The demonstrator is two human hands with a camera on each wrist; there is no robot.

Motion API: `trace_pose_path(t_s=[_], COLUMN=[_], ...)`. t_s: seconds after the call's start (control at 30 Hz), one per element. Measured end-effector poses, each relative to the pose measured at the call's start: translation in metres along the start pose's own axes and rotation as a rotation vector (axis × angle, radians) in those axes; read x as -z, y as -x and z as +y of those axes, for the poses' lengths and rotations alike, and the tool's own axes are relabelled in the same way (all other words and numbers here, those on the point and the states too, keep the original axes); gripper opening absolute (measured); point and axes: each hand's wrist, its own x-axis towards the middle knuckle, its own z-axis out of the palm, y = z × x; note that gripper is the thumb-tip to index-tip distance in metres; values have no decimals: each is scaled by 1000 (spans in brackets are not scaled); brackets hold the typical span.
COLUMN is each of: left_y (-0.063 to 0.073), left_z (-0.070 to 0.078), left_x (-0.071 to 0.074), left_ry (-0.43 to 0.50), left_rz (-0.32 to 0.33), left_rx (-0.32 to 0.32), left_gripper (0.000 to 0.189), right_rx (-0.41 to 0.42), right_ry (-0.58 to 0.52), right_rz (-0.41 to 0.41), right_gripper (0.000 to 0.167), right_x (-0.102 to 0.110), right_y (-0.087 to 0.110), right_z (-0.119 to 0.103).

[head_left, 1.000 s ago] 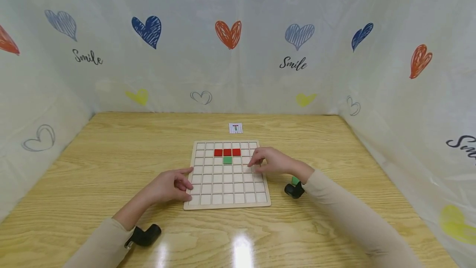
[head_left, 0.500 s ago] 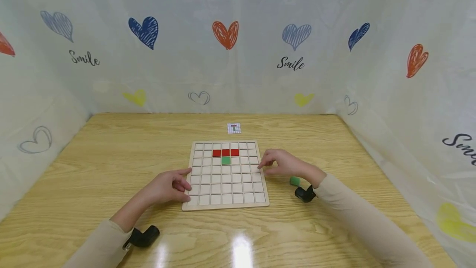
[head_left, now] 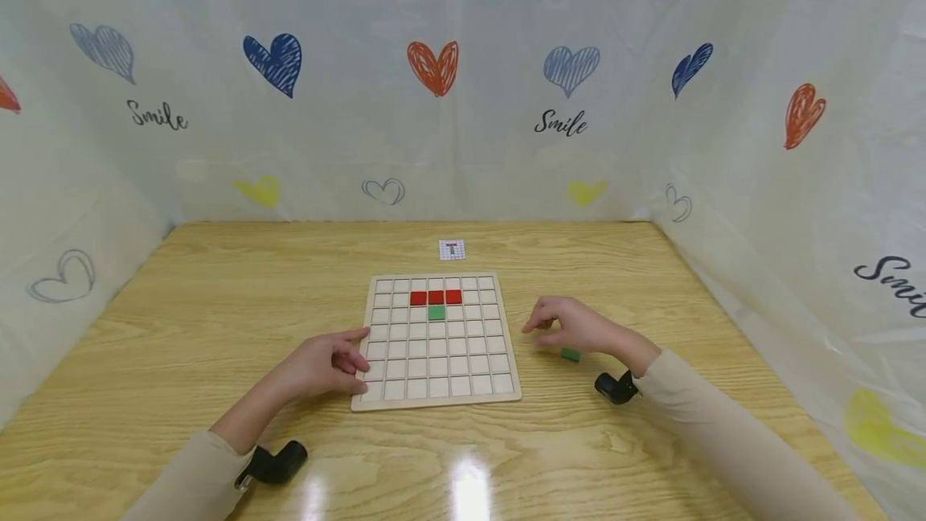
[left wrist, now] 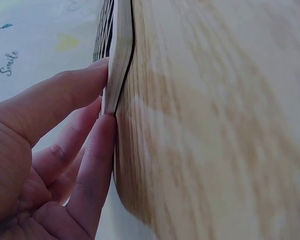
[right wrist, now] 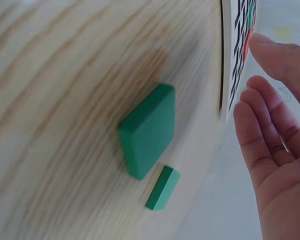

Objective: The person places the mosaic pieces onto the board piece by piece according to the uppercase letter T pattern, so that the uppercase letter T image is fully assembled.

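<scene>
A wooden grid board [head_left: 439, 407] lies on the table, holding a row of red tiles [head_left: 436, 297] and one green tile [head_left: 436, 313] below the middle red one. My left hand [head_left: 318, 364] rests at the board's left edge, thumb and fingertips touching the rim without wrapping it, as the left wrist view [left wrist: 55, 150] also shows. My right hand [head_left: 575, 326] hovers right of the board, fingers loosely bent with nothing in them. Beneath it lies a loose green tile [head_left: 570, 354]; the right wrist view shows two, a nearer green tile [right wrist: 149, 132] and a farther green tile [right wrist: 163, 188].
Behind the board lies a small card [head_left: 452, 249] printed with a grid and a T-shaped pattern. A pale curtain [head_left: 499, 151] with hearts encloses the wooden table [head_left: 275, 288] at the back and sides. Each wrist carries a black camera mount [head_left: 615, 387].
My right hand has drawn away from the board's right side, moving right and slightly toward me, over the loose green tile. My left hand stays at the board's edge. The tiles on the board look unchanged.
</scene>
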Motion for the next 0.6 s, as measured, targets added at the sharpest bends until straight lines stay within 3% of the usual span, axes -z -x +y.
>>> trace_pose_path(t_s=[0.6], left_y=[-2], left_z=[-3], left_x=[0], left_ry=[-3], left_rz=[-1], left_rx=[-7], left_gripper=[21], right_rx=[-54], right_ry=[0], right_rz=[35], right_gripper=[16], right_x=[-2], right_y=[33], right_z=[11])
